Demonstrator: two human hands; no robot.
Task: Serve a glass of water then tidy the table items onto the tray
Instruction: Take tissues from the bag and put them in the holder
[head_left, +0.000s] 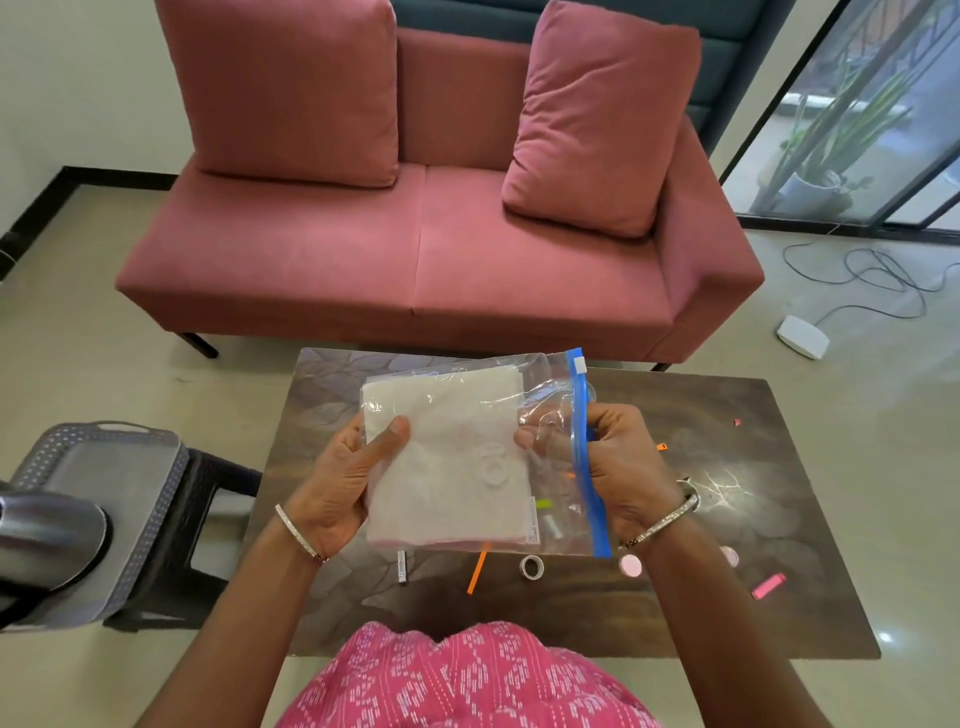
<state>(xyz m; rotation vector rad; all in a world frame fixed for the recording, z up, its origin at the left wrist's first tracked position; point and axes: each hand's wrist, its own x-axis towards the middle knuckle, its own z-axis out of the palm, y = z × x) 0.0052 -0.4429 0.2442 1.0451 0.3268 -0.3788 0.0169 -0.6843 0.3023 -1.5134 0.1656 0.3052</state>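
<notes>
I hold a clear zip bag (467, 452) with a blue zip strip above the dark table (701, 519); a folded white cloth fills its left part. My left hand (343, 483) grips the bag's left side, thumb on the front. My right hand (613, 462) pinches the blue zip edge on the right. On the table lie a small tape roll (531, 566), an orange strip (477, 570), a pink round piece (630, 565), a pink clip (768, 585) and a small white stick (401, 566). A grey perforated tray (124, 467) rests on a dark stool at the left.
A pink sofa (415, 249) with two cushions stands beyond the table. A metal object (47, 535) sits on the tray's near end. Cables and a white box (802, 336) lie on the floor at the right, by a glass door.
</notes>
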